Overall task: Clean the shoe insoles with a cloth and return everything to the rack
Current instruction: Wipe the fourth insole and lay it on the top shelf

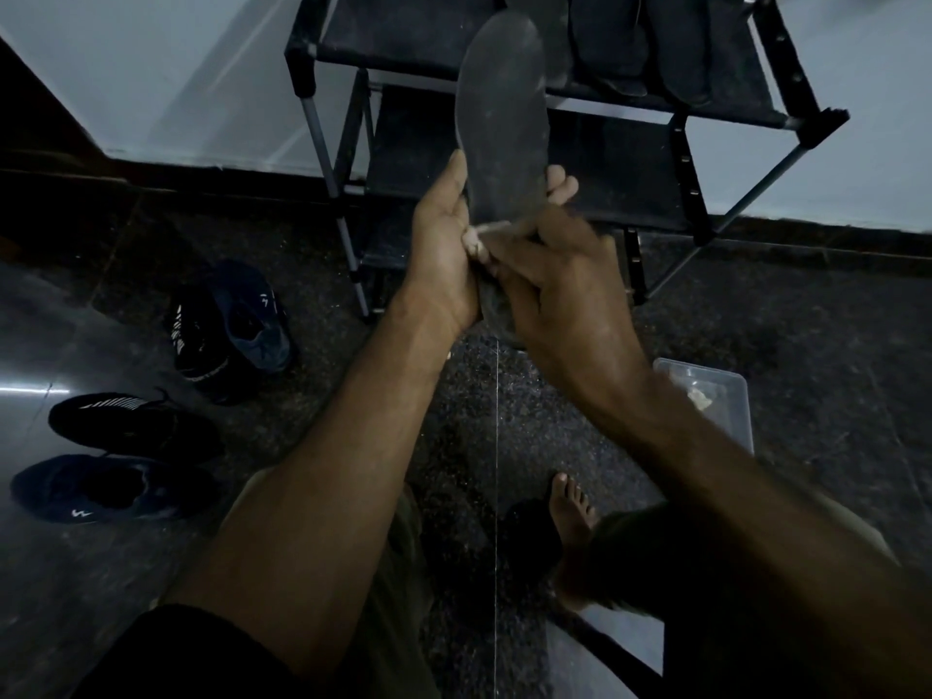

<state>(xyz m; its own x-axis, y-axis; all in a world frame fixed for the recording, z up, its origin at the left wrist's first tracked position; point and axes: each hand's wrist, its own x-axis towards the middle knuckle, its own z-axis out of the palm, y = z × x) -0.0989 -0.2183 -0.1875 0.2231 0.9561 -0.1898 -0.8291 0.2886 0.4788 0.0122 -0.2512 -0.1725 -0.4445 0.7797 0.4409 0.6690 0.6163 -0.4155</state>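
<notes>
While the left hand (444,254) grips a dark insole (502,123) upright in front of the black shoe rack (681,158), the right hand (560,285) pinches a pale cloth (479,242) against its lower part. Four shoes (151,391) lie on the floor to the left.

A clear plastic box (726,396) stands on the dark speckled floor (832,345), at the right, with something pale inside, perhaps a small rag. A bare foot (570,517) rests on the floor lower down. Behind runs a pale wall (176,68) with dark skirting (212,176).
</notes>
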